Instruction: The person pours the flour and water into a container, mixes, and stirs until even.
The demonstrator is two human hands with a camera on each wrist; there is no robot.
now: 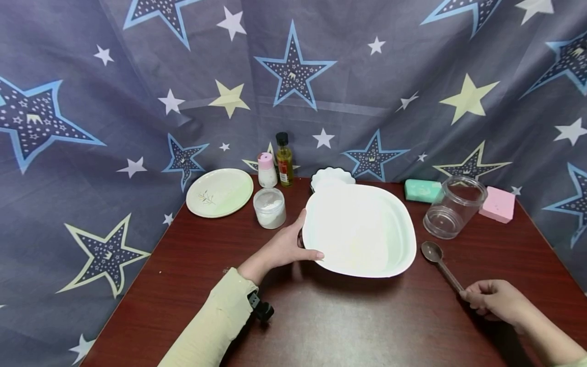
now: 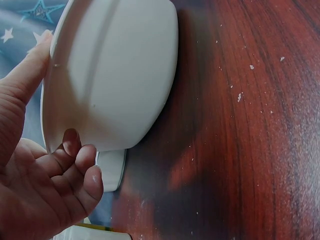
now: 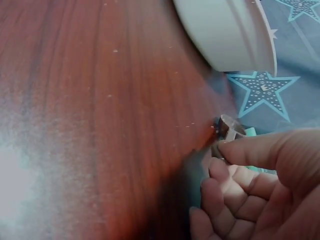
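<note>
Basin (image 1: 357, 229) gripped, left hand (image 1: 290, 244) | spoon (image 1: 447, 270) pinched, right hand (image 1: 497, 302) | basin partly hides scalloped dish (image 1: 332, 176) | jar (image 1: 451, 209) near spoon

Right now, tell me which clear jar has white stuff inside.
The short jar left of the white basin; the taller jar, right of the basin, looks empty.

head high, wrists close; all share basin (image 1: 355, 229)

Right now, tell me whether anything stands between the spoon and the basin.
Nothing visible stands between the spoon in the right hand and the basin; the clear jar stands just beyond the spoon's head, outside that gap.
</note>
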